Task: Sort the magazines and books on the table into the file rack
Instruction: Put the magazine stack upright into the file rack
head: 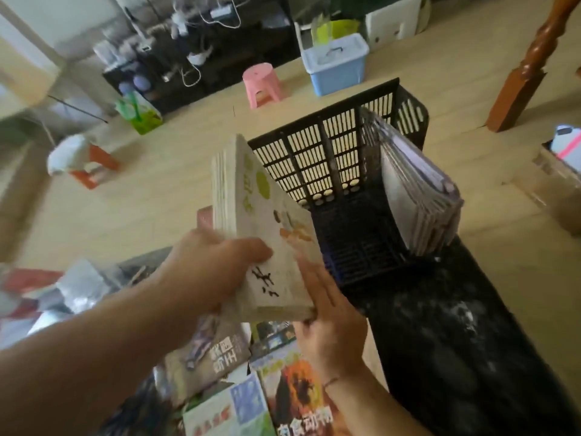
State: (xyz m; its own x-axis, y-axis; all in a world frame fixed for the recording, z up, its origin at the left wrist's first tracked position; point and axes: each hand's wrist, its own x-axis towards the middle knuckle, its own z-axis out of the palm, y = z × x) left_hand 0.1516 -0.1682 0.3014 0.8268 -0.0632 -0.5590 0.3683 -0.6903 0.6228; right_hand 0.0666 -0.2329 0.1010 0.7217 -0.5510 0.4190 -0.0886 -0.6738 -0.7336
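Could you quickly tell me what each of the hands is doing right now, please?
Left hand: grips the stack of books, thumb curled over the cover.
Right hand: supports the same stack from the right, fingers mostly straight against its edge.

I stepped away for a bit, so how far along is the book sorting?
Partway. One bundle of magazines already stands in the black file rack's rightmost slot. Both hands, left hand and right hand, hold a cream book stack. Several magazines remain below them.
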